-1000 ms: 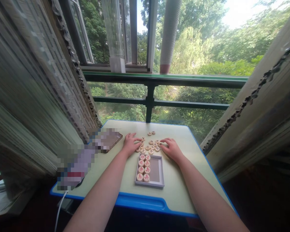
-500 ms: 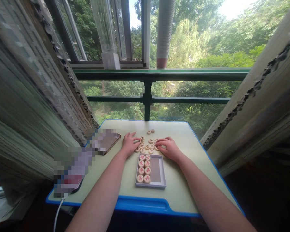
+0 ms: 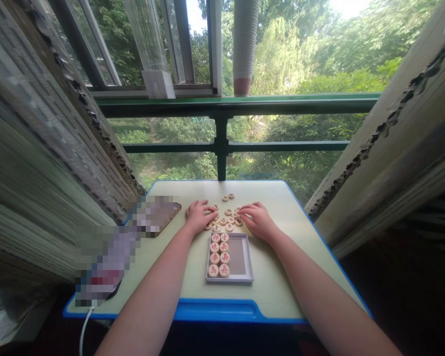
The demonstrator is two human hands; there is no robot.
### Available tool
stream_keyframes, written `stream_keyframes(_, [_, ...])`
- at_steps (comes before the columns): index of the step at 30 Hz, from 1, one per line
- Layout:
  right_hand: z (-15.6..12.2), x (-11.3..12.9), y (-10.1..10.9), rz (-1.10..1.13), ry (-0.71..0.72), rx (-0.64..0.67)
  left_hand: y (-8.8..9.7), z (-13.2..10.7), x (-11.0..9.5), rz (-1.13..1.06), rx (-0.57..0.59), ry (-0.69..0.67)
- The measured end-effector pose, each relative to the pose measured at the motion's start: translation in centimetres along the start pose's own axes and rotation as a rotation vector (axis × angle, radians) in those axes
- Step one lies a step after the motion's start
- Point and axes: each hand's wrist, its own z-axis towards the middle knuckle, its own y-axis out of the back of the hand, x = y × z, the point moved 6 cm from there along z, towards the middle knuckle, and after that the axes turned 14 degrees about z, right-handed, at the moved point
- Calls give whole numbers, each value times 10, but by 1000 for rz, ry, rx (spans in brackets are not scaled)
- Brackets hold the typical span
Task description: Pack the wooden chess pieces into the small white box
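Several round wooden Chinese chess pieces (image 3: 223, 221) lie in a loose cluster mid-table. My left hand (image 3: 199, 217) rests at the cluster's left side, fingers stretched out and partly covering pieces there. From the right, my right hand (image 3: 258, 220) reaches in with extended, slightly bent fingers, its fingertips at the pieces on that edge. Whether either hand touches a piece firmly is too small to tell. Nearer me is a shallow open box (image 3: 249, 259). Red-marked chess pieces (image 3: 224, 258) fill two columns along its left side, and its right part shows bare bottom.
Two more pieces (image 3: 228, 197) lie farther back on the pale, blue-edged table (image 3: 282, 296). A box lid (image 3: 162, 217) lies left, partly pixelated. A blurred-out device (image 3: 107, 269) with a white cable (image 3: 84, 321) sits front left. Curtains flank both sides; a green railing (image 3: 244, 106) stands behind.
The view has shifted slightly, moving the scene up and left. My left fingers have edged right over the cluster's left pieces. The boxed pieces stay as they were.
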Motion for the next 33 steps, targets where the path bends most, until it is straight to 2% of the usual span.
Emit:
stream_keyframes(4, [0, 5, 6, 15, 9, -31, 5, 4, 2, -106, -44, 17])
stream_keyframes(7, [0, 14, 7, 48, 37, -48, 10, 4, -1, -359, -67, 40])
stream_keyframes(10, [-2, 25, 6, 75, 62, -58, 10, -4, -18, -726, 21, 35])
stream_keyframes(13, [-4, 35, 4, 82, 88, -79, 9, -17, -40, -908, 121, 15])
stream_keyframes(18, [-5, 47, 3, 77, 167, -92, 9, -32, -59, -972, 224, -20])
stream_keyframes(27, [-4, 46, 11, 82, 117, -112, 5, -32, -58, -1085, 298, -16])
stream_keyframes(33, [-5, 47, 12, 105, 113, -122, 8, -34, -61, -1065, 322, -83])
